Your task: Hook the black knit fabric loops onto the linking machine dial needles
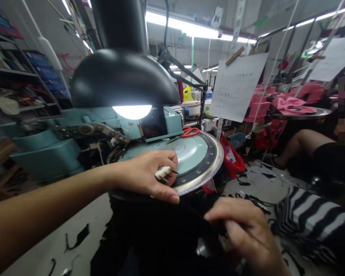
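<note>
Hands at the toothed dial of a linking machine, with black fabric below. The fabric hangs directly beneath the near rim of the dial and spreads downward; its lower limit merges with other dark areas and cannot be made out. The left hand lies over the near part of the dial, fingers curled around a small white pointed tool, with the thumb extended along the rim above the cloth. The right hand is below and to the right of the dial, its fingers bent against the fabric; shadow and blur hide whether they pinch it.

Handling: the fabric is probably soft, limp and light, likely to fold under its own weight and, if knitted, to stretch when pulled. Its edge is best taken between thumb and forefinger just below the dial, with slight tension; a harder tug could distort it, and the teeth could snag it. Whether any of it sits on the teeth cannot be told. The tool appears light and rigid; its blunt white body is the part to grip, its dark slender points being kept away from skin and cloth.
</note>
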### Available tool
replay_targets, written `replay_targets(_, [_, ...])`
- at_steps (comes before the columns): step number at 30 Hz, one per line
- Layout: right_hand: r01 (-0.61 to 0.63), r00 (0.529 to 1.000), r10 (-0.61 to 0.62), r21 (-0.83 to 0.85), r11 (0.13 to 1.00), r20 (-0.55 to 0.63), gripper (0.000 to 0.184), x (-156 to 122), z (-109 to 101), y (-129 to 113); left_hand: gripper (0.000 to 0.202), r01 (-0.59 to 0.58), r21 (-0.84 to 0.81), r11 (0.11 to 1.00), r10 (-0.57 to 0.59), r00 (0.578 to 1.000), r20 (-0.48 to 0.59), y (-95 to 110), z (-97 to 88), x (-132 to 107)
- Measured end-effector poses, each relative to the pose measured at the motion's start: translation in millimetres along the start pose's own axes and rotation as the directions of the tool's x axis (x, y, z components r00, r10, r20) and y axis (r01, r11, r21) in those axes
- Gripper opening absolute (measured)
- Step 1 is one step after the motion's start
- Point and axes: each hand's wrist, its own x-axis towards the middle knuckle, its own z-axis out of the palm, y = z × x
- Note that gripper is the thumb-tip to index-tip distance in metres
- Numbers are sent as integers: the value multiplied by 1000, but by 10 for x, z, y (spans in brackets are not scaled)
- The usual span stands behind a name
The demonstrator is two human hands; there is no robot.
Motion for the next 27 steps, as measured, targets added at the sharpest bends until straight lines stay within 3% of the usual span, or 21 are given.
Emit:
replay_targets(3, [62,998,-58,-186,981,27,14,168,72,-122,42,-3,-4,1000,2,1000,-27,-24,13,8])
replay_targets(6, [131,983,-148,-151,980,-107,12,196,192,-127,44,-12,-36,999,11,999,-38,-44,13,10])
replay_targets(9, [47,955,-97,-178,983,-282,13,214,239,-170,33,-7,-53,999,7,1000,3,-16,8,32])
replay_targets(12, [-5,947,-57,-190,982,-316,10,269,223,-201,26,12,-13,1000,-12,1000,-2,59,18,93])
replay_targets(15, [-91,920,0,-212,973,-391,8,251,161,4,20,27,24,999,-26,999,-20,118,38,162])
replay_targets(18, [-312,839,217,-114,943,-500,6,51,90,440,10,7,32,999,-6,1000,-12,122,46,194])
replay_targets(19, [-371,828,309,-42,928,-468,4,-41,72,574,9,1,37,999,0,1000,-6,114,45,196])
replay_targets(22, [-332,871,317,27,943,-374,8,-255,25,736,11,-11,63,998,10,1000,25,94,41,196])
replay_targets(24, [-164,926,173,58,985,-336,18,-264,-28,615,17,-27,80,996,26,1000,16,95,42,205])
replay_targets(27, [20,991,-10,68,997,-136,23,-61,-121,286,21,-39,92,995,40,999,-13,105,47,237])
